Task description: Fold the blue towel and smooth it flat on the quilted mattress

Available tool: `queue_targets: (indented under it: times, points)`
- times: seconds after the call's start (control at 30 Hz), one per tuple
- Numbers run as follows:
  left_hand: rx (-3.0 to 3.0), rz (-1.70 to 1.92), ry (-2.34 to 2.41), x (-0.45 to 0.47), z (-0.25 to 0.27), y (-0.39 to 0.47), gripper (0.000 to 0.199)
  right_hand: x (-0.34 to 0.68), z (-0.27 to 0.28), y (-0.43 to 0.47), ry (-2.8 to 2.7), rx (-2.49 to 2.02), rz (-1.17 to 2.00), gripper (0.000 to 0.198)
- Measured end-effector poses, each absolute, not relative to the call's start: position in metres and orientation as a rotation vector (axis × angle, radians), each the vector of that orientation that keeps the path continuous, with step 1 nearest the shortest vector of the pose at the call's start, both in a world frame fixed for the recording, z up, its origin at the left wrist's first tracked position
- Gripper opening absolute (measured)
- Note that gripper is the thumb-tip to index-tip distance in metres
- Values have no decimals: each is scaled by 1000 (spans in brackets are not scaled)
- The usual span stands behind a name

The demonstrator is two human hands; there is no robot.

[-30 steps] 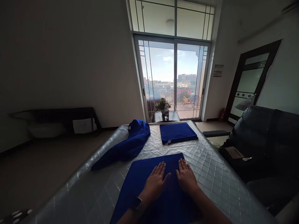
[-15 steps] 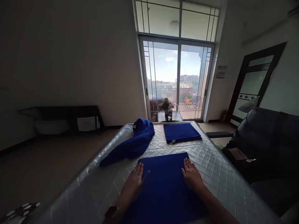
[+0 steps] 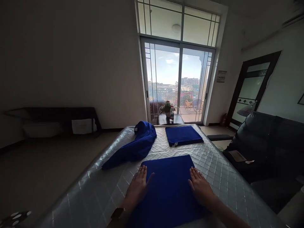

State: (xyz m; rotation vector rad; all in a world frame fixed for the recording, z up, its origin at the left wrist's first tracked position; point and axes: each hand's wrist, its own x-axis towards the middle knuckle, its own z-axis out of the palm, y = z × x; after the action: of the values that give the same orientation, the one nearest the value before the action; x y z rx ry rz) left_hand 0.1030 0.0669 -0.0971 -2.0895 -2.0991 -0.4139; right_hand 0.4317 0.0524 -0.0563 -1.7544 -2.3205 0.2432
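Close in front of me, a folded blue cloth (image 3: 169, 190) lies flat on the silvery quilted table cover (image 3: 220, 180). My left hand (image 3: 139, 183) rests along its left edge, fingers stretched out and thumb spread over the cloth. On the right edge lies my right hand (image 3: 200, 185), also flat with the fingers extended. Neither hand grips anything. Farther back sits a second folded blue cloth (image 3: 182, 134) with a small white tag at its near edge. A loosely crumpled blue cloth (image 3: 137, 144) is spread out to the left of it.
Beyond the far edge stands a small dark table (image 3: 163, 119) with a potted plant (image 3: 167, 107) and a bottle (image 3: 171, 114). A black armchair (image 3: 266, 142) is on the right. Against the left wall is a dark low frame (image 3: 71, 114).
My right hand has slid slightly down and to the right along the cloth's edge. My left hand stays almost in place. The view has turned a little to the right.
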Motion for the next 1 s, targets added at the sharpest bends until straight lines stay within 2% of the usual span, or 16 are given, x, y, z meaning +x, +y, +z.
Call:
queue_targets:
  times: [0.3,0.43,0.57,0.67,0.83,1.0]
  points:
    - [-2108,-358,-2171,119,-82,62,73,441,-62,19,-2242,-1755,408,67]
    - [-2426,-382,-2046,186,-68,46,74,442,-65,23,-2231,-1744,404,65]
    - [-2828,-395,-1729,268,-64,29,70,445,-70,25,-2287,-1700,379,62]
    - [-2926,-448,-1594,298,-65,25,67,447,-70,25,-2338,-1653,359,60]
    - [-2871,-298,-1803,269,-62,19,74,444,-66,23,-2277,-1733,383,63]
    - [-2545,-254,-2084,171,-92,4,76,443,-68,24,-2235,-1713,388,63]
